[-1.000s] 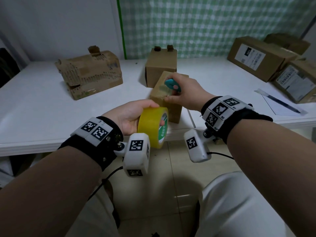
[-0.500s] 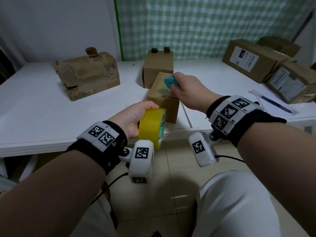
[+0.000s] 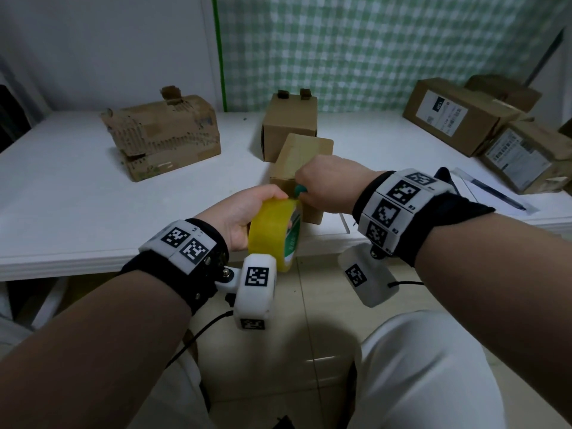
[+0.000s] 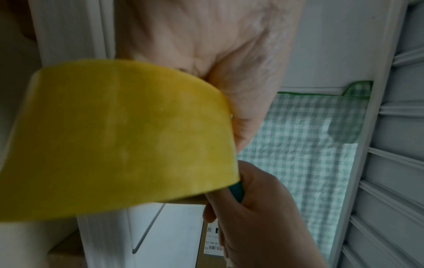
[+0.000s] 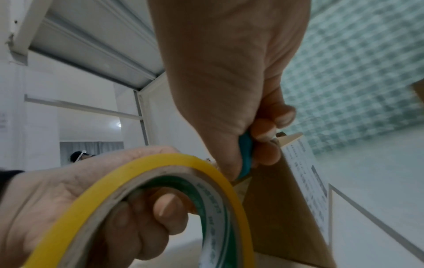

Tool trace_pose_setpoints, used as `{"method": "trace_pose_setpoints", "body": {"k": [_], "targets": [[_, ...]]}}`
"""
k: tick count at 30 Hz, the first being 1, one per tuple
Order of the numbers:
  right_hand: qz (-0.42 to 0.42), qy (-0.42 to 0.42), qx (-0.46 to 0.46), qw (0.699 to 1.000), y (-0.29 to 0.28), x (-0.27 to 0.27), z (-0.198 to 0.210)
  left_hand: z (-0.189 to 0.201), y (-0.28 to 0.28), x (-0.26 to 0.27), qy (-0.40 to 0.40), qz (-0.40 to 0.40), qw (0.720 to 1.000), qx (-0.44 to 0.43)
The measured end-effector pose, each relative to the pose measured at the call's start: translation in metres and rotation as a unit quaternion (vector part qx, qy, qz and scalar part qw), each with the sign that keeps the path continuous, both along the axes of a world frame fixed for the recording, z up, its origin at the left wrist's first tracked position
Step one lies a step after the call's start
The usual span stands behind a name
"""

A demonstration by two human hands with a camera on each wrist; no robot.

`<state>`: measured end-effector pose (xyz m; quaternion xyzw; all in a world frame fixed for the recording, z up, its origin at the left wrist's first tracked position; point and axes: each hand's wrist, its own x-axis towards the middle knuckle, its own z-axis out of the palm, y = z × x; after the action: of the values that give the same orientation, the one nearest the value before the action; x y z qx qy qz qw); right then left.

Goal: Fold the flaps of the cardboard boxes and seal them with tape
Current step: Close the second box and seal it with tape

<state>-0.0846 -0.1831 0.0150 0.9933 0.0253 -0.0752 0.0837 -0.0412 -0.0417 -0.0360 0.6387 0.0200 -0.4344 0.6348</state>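
A small brown cardboard box [image 3: 305,156] stands near the table's front edge, its flaps folded down. My left hand [image 3: 247,213] grips a yellow tape roll [image 3: 272,233] [image 4: 119,134] [image 5: 160,190] just in front of the box, fingers hooked through its core. My right hand [image 3: 325,187] [image 5: 241,108] holds a small teal cutter [image 3: 300,190] [image 5: 246,154] [image 4: 237,190] against the box's near upper edge, right beside the top of the roll. Any tape stretched between roll and box cannot be made out.
On the white table [image 3: 77,196] a second small box [image 3: 291,125] stands behind the first and a battered box [image 3: 167,134] lies at the left. Labelled boxes [image 3: 458,116] are stacked at the right, with a pen on paper [image 3: 495,193]. Tiled floor lies below.
My right hand has dropped with the teal cutter from the top of the box to its near edge, meeting the tape roll. The left hand has raised the roll slightly toward the box.
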Motion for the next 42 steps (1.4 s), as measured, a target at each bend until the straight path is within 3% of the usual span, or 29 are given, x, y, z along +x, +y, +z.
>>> {"method": "trace_pose_setpoints", "body": {"k": [4, 12, 26, 31, 34, 36, 38, 42], "targets": [[0.017, 0.012, -0.052, 0.998, 0.005, 0.007, 0.005, 0.000, 0.002, 0.000, -0.005, -0.011, 1.000, 0.002], [0.035, 0.005, -0.053, 0.998, 0.009, 0.015, 0.002, 0.001, 0.006, 0.001, 0.007, -0.048, 0.999, 0.004], [0.058, 0.034, -0.154, 0.986, 0.016, 0.009, 0.003, 0.001, 0.007, 0.002, 0.003, -0.056, 0.998, 0.012], [0.023, 0.061, -0.183, 0.981, 0.003, 0.002, -0.004, 0.002, 0.009, 0.005, 0.000, -0.060, 0.998, 0.031], [-0.010, 0.068, -0.130, 0.989, -0.009, -0.003, -0.005, 0.003, 0.008, 0.004, -0.005, -0.067, 0.997, 0.043], [-0.021, 0.045, -0.015, 0.999, -0.016, -0.005, 0.003, 0.004, 0.007, 0.004, -0.010, -0.072, 0.996, 0.049], [-0.023, -0.012, 0.112, 0.993, -0.020, -0.005, 0.012, 0.005, 0.006, 0.005, -0.015, -0.079, 0.995, 0.058], [-0.010, -0.173, 0.202, 0.964, -0.023, -0.001, 0.007, 0.006, 0.005, 0.006, -0.019, -0.090, 0.994, 0.066]]}}
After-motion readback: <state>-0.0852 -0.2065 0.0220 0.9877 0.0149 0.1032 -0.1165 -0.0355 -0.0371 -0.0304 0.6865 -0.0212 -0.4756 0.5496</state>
